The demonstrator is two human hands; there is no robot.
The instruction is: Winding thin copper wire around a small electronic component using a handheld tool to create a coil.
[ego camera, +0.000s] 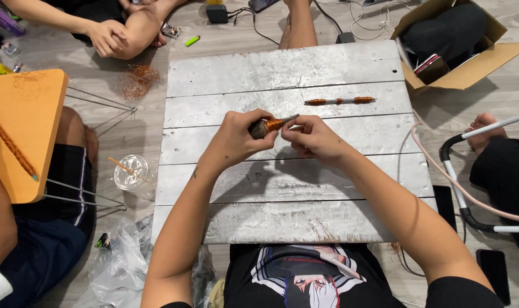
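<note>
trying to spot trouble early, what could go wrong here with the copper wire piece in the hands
1. The left hand and right hand pinch the copper-wound piece in the air above the board; a slip could let the winding loosen.
2. Its stiff end pokes toward the right fingers and might prick them.
3. The finished rod lies loose on the board and might roll if the board is bumped.

Both bare forearms are extended from the near edge and converged mid-scene, the left hand (235, 138) curled in a pinch grip, the right hand (315, 138) closed alongside, fingertips nearly met.
</note>
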